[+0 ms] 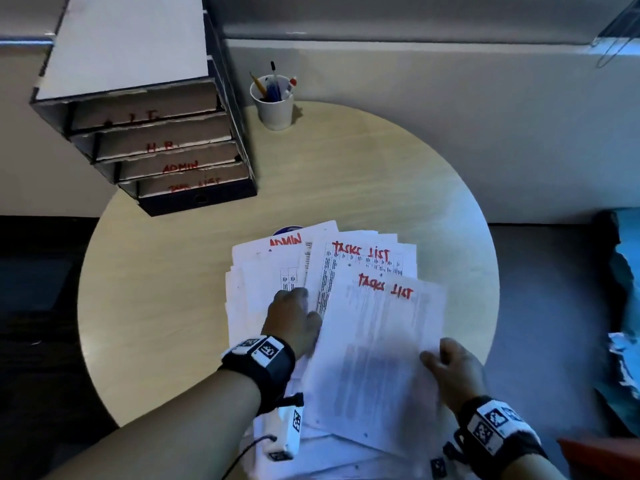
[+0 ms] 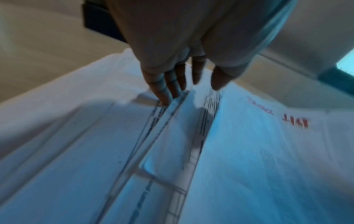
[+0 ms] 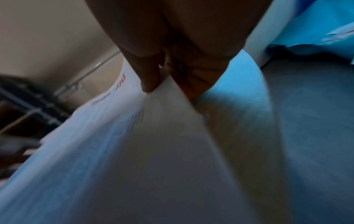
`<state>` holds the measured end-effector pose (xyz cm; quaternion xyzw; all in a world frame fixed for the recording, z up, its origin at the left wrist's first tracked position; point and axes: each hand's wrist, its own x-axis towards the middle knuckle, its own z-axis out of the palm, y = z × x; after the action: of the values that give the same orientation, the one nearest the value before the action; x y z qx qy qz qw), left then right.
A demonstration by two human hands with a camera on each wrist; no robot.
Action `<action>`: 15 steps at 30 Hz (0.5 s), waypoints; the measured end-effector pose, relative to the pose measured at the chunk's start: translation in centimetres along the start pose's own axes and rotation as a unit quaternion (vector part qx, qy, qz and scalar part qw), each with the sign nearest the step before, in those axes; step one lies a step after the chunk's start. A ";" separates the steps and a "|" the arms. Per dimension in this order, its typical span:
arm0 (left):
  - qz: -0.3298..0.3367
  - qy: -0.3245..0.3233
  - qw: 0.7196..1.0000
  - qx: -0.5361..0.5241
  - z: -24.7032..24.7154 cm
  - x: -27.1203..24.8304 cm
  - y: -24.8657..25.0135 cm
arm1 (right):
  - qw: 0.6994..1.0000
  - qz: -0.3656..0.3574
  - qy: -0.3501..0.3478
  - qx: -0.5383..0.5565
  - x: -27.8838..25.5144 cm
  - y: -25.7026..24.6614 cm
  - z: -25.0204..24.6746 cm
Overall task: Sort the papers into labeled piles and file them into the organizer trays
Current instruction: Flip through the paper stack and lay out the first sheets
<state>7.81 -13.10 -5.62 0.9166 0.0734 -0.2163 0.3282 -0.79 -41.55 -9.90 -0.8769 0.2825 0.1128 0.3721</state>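
I am pinching the top "TASKS LIST" sheet (image 1: 377,344) in my right hand (image 1: 453,370); my left hand (image 1: 294,320), fingers (image 2: 162,89) apparently straight, is pressing the paper pile (image 1: 256,289).

Right hand (image 3: 172,63) pinches a blurred, seemingly red-lettered sheet (image 3: 134,144).

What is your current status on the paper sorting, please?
Left hand flat on fanned white paper pile. Right hand pinching top "TASKS LIST" sheet. Black four-tray organizer waiting; nothing blocking.
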 end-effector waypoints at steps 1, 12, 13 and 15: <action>-0.020 -0.009 0.999 0.041 0.5 0.3 0.6 | 1.000 -0.008 -0.011 -0.009 -0.3 -0.1 0.1; -0.052 0.033 0.993 -0.101 3.3 -0.7 0.3 | 0.995 -0.011 -0.090 0.043 -0.3 0.5 0.0; -0.058 0.040 0.986 -0.153 3.2 -0.9 -0.2 | 0.995 -0.002 -0.086 0.060 -0.2 0.9 -0.3; -0.094 0.033 0.956 -0.275 2.5 -1.5 -1.3 | 0.993 0.007 -0.054 0.100 -0.3 1.8 -0.9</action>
<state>5.23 -13.62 -7.43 0.7865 0.2268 -0.1869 0.5432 -2.07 -43.04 -10.20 -0.8259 0.2782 0.1334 0.4719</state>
